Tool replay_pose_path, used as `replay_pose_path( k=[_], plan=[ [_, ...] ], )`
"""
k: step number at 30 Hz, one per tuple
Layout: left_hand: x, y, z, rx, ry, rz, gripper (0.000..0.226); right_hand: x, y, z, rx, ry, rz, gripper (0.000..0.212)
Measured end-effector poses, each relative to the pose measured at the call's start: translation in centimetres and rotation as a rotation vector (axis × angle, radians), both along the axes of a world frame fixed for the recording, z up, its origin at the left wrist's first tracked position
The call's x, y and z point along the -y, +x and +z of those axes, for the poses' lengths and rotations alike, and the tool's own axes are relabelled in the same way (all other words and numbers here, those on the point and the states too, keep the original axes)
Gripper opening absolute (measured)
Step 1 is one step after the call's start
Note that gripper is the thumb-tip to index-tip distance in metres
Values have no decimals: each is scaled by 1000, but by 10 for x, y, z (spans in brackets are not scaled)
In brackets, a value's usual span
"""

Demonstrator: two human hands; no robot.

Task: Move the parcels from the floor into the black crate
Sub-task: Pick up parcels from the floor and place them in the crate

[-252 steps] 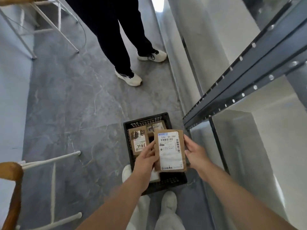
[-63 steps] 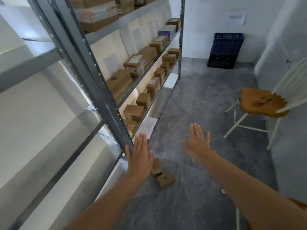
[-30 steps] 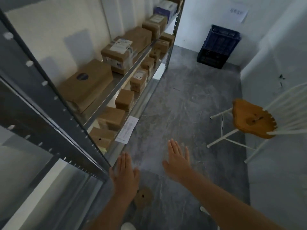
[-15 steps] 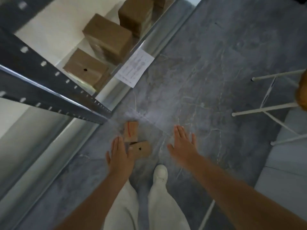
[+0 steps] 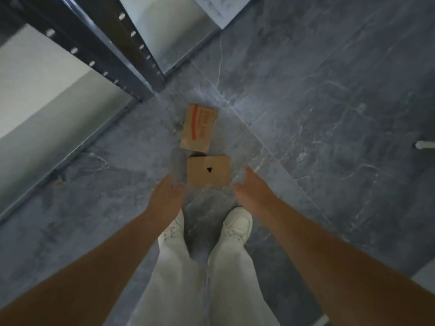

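Two small brown cardboard parcels lie on the grey marble floor just ahead of my feet. The nearer parcel has a small black mark on top. The farther parcel carries red printing and touches the nearer one's far edge. My left hand reaches down just left of the nearer parcel, empty, fingers pointing down. My right hand hangs just right of that parcel, also empty, not touching it. The black crate is out of view.
A dark metal shelf upright and the shelf's bottom edge run along the left. My white shoes stand just behind the parcels. A white chair leg tip shows at the right edge. A paper sheet lies at the top.
My view has dropped straight down over the parcels. Both hands have lowered to either side of the nearer parcel, the left hand no longer covering it.
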State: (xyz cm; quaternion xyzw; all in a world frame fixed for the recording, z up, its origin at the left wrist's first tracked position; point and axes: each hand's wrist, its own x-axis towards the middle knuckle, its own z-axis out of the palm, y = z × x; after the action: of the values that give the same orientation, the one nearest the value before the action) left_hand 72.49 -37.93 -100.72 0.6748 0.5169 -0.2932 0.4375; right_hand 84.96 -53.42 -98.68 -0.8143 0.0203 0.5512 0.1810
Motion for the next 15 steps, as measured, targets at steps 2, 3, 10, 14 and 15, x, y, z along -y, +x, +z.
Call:
replay_pose_path(
  k=[2,3,10,14,15],
  plan=[
    [-3,-2,-29,-1,-29,2,29,-9,3,-40,-3,-4,-27,60],
    [-4,-1,-41,3,-35,5,25,-13,6,-60,-13,-4,-58,61],
    [-8,14,-145,-12,-187,97,21,-23,13,-172,-82,-58,-133,66],
    [-1,15,-161,5,-367,169,74,-29,8,-191,-141,-53,-337,69],
    [2,12,-158,-3,-392,182,77,-25,7,-186,-135,-46,-377,72]
  ],
)
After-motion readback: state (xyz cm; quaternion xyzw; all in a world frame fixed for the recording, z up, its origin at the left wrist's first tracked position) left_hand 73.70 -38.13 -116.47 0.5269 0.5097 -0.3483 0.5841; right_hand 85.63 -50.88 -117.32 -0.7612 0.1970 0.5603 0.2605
